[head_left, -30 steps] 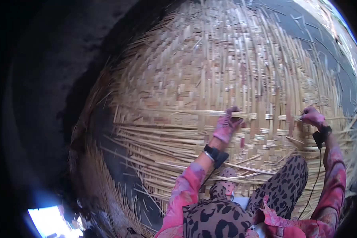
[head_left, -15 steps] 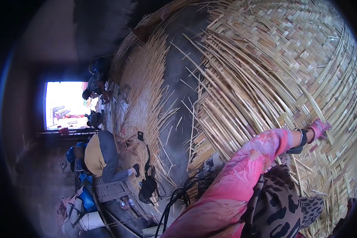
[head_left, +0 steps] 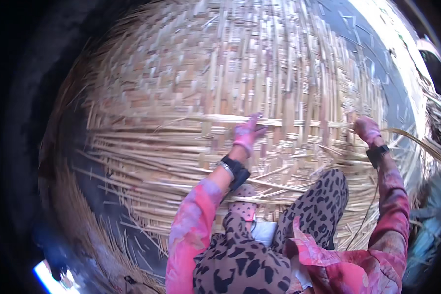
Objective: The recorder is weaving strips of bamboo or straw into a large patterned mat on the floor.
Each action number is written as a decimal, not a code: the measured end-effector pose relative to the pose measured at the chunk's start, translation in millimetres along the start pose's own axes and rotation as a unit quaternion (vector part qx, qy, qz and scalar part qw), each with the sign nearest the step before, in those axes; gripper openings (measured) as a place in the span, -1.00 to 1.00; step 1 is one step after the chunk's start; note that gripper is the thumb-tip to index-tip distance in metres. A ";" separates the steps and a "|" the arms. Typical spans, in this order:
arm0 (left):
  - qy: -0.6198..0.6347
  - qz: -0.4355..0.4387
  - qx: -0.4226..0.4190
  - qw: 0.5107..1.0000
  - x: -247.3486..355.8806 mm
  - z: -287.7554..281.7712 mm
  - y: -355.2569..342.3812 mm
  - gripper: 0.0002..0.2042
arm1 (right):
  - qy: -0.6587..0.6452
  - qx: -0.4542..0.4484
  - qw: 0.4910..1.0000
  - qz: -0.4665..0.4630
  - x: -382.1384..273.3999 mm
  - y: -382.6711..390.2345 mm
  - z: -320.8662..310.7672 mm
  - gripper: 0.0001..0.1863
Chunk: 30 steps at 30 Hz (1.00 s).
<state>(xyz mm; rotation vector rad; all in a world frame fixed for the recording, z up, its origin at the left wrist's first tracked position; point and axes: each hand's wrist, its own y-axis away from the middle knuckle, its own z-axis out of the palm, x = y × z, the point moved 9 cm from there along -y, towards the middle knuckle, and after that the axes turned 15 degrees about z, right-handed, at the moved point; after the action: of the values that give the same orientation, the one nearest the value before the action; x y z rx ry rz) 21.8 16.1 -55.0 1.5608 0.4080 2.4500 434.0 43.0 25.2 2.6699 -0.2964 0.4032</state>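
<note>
A large mat of pale woven strips [head_left: 161, 73] spreads before me, with long loose strips [head_left: 132, 142] along its near part. My left hand [head_left: 247, 133], in a pink glove, lies with fingers apart on the weave, just below a pale crosswise strip [head_left: 220, 117]. My right hand [head_left: 366, 128], also gloved in pink, has its fingers curled on that strip's right end, near a longer strip [head_left: 416, 140] that curves out rightward. My legs [head_left: 313, 210] in leopard-print trousers are bent on the near edge of the mat. The picture is blurred.
Grey ground [head_left: 103, 210] with scattered slivers borders the mat. Another frayed mat edge [head_left: 78, 206] runs along the left. A tangled pile of strips [head_left: 436, 122] and pale teal material [head_left: 428, 225] lie at the right. A bright opening [head_left: 51, 274] shows at lower left.
Half a second ago my view was turned left toward other people and the opening; it has swung back onto the mat. My hands are again along the crosswise strip, as a second ago.
</note>
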 end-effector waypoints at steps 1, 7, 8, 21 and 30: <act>0.050 -0.040 0.073 0.995 -0.1 -25.5 4.3 -0.70 | -0.077 -0.030 0.996 0.021 -7.0 -10.2 11.0 -0.85; 0.007 -0.021 0.035 0.999 6.7 -1.3 -3.0 -0.68 | -0.262 -0.111 0.957 0.047 32.2 -14.2 31.4 -0.76; 0.010 -0.020 0.032 0.999 3.2 0.5 -3.8 -0.66 | -0.292 -0.130 0.947 0.039 27.1 -9.7 31.1 -0.76; 0.249 0.075 0.039 0.965 84.5 -145.2 -35.3 -0.65 | -0.353 -0.115 0.928 0.021 -21.3 9.8 20.2 -0.69; -0.021 0.014 -0.083 0.996 1.8 6.8 -27.9 -0.63 | -0.366 -0.111 0.924 0.017 -19.8 12.1 19.0 -0.67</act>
<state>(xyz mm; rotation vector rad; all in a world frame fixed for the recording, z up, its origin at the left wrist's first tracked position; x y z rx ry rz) 28.0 43.7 -60.2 1.5561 0.1698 2.3975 416.8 26.8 6.9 2.4793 -0.5649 -0.6109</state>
